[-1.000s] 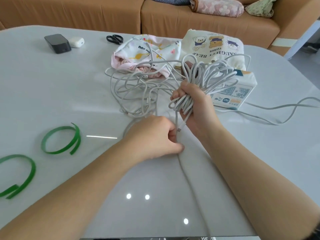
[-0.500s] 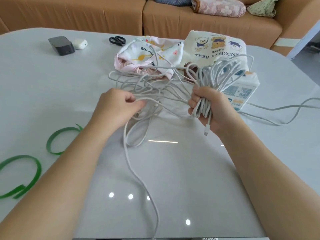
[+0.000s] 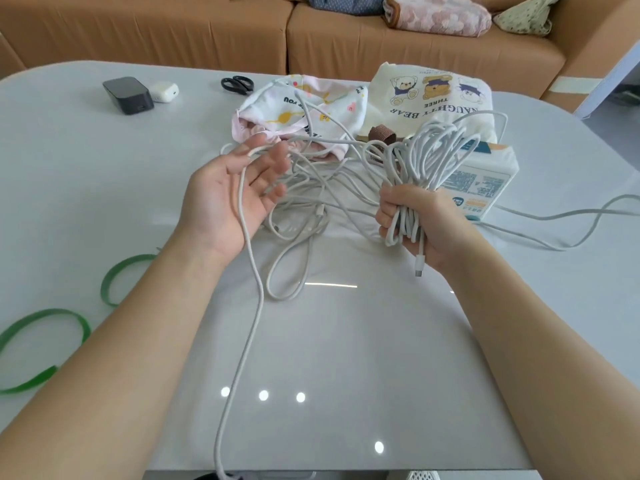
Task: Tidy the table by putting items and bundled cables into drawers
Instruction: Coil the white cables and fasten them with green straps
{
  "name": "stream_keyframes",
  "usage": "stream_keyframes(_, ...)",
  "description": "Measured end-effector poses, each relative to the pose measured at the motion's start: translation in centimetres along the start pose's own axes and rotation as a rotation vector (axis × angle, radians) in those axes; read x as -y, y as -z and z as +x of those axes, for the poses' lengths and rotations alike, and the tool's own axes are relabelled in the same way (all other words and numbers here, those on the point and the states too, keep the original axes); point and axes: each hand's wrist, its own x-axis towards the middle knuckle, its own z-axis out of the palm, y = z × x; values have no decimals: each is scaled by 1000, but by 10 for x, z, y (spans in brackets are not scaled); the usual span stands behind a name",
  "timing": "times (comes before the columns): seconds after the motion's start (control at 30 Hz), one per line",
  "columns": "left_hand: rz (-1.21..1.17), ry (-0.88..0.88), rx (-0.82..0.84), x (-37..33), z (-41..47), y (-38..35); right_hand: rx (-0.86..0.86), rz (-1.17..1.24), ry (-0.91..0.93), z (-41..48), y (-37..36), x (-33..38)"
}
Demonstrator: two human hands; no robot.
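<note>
Right hand (image 3: pixel 415 223): clenched around a gathered bundle of thin white cable loops (image 3: pixel 440 147). The loops fan upward and away from the fist. One cable end with a small connector plug (image 3: pixel 419 270) hangs below the fist.

Left hand (image 3: pixel 225 199): palm up, fingers spread and relaxed. A single white cable strand (image 3: pixel 242 341) lies over the fingers, crosses the palm and runs down past the wrist to the near table edge. The hand does not close on it.

Between the two hands, a loose tangle of the same white cable (image 3: pixel 311 192) lies on the glossy pale grey table (image 3: pixel 363 358). A further run of cable trails off to the right across the table.

Behind the tangle:
- a pink and white printed cloth (image 3: pixel 322 109), with cable lying over it;
- a cream fabric bag printed with bears (image 3: pixel 433 95);
- a white printed carton (image 3: pixel 485 181), just beside the bundle.

Far left side of the table: a black rectangular box (image 3: pixel 128 95) touching a small white rounded case (image 3: pixel 164 92); black scissors (image 3: pixel 237 84) sit apart from them.

Near left: two curled green strips (image 3: pixel 114 278), lying flat.

A tan sofa (image 3: pixel 173 29) stands beyond the table.
</note>
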Motion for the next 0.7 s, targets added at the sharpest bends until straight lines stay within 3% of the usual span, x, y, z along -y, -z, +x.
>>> stream_keyframes(0.1,96,-109,61,10,1,-5,24,0,-20,-2,0,0)
stream_keyframes(0.2,147,-236,-42,20,5,-13,82,-82,-46,-6,-3,0)
stream_keyframes(0.33,118,-218,-88,27,8,-15,210,-127,-76,-9,-15,-1)
stream_keyframes(0.47,589,-181,147,10,7,-1,181,-127,-97,-11,-13,1)
stream_keyframes(0.53,875,-250,221,4,3,5,142,-140,-127,-11,-9,2)
stream_keyframes(0.63,1291,-463,202,-3,-1,12,128,-172,-136,-12,-6,2)
stream_keyframes(0.7,1501,-512,178,-10,0,17,123,-161,-130,-11,-6,1)
